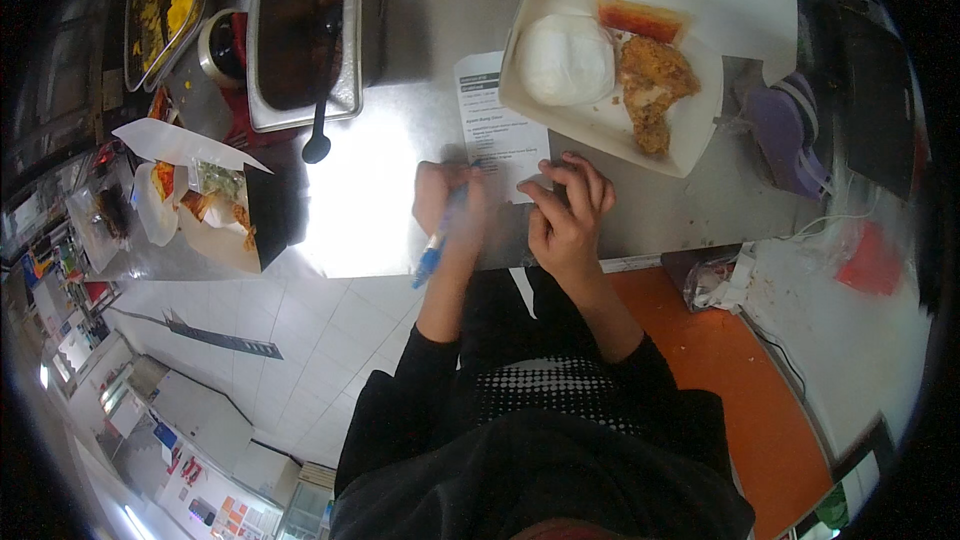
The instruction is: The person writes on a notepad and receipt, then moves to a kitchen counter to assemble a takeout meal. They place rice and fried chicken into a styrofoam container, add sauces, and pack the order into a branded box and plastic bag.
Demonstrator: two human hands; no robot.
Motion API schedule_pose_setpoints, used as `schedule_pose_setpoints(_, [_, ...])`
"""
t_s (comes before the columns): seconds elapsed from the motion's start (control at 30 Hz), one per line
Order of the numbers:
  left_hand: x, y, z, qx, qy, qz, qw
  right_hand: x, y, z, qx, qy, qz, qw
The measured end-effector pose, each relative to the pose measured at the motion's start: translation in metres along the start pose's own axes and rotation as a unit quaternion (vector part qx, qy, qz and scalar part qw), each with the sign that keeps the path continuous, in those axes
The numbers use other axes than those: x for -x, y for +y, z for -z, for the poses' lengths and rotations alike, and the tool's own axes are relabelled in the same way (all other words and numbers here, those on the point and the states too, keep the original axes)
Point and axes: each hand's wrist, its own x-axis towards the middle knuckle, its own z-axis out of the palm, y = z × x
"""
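My left hand [451, 199] is closed around a blue pen [431, 255], its tip at the left part of a printed paper slip [499, 131] on the steel counter. Fingers bent and apart, my right hand [571, 214] rests at the slip's lower right edge. Beyond it an open paper food box [709, 131] overlaps the slip's upper right side. In the box are a white paper-wrapped mound [566, 60], a piece of fried chicken [654, 94] and a clear sachet of red sauce [641, 19].
A deep steel pan [356, 82] with a black ladle [319, 127] stands left of the slip. Farther left are a tray of yellow food [161, 7], a roll of tape [217, 49] and another open food box [225, 244]. A purple tape dispenser [784, 131] lies at the right.
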Motion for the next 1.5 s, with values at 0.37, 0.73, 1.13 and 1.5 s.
schedule_pose_setpoints(0.37, [0.001, -0.008, 0.019, 0.066, 0.067, 0.045, 0.995, -0.003, -0.006, 0.006, -0.014, 0.001, -0.012, 1.000])
schedule_pose_setpoints(0.73, [-0.129, 0.072, 0.011, 0.016, 0.056, -0.174, 0.983, -0.072, 0.066, 0.125, 0.066, 0.338, -0.084, 0.935])
schedule_pose_setpoints(1.13, [-0.209, 0.080, -0.046, 0.325, -0.168, 0.000, 0.930, -0.137, 0.115, 0.115, -0.361, 0.250, -0.167, 0.883])
schedule_pose_setpoints(1.5, [-0.206, 0.128, 0.002, 0.014, 0.000, -0.139, 0.990, -0.165, 0.079, 0.118, -0.211, 0.224, -0.218, 0.926])
